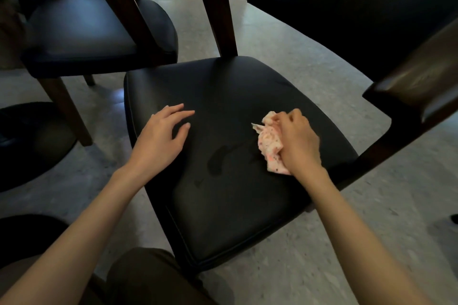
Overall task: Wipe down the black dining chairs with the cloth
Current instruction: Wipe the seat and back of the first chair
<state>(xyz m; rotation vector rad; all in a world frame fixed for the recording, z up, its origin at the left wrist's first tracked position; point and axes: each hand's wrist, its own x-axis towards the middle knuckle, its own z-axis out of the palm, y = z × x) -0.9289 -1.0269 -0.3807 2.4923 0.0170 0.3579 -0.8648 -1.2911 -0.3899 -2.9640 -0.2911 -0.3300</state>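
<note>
Risk: the damp streak [219, 160] at seat centre may dry to a smear if the bunched cloth [269, 143] skips it; the resting palm could leave prints.

Cloth: pink, speckled, crumpled; at 3 o'clock on the chair seat [223, 218], clutched in the curled fingers of the right hand [298, 142].

Left hand [161, 137]: 9 o'clock, fingers spread, holding nothing, apparently resting on the seat.

Seat: black, padded, smooth sheen, rounded corners; dark wooden frame.

Second chair [81, 30]: 10 o'clock, alike.
</note>
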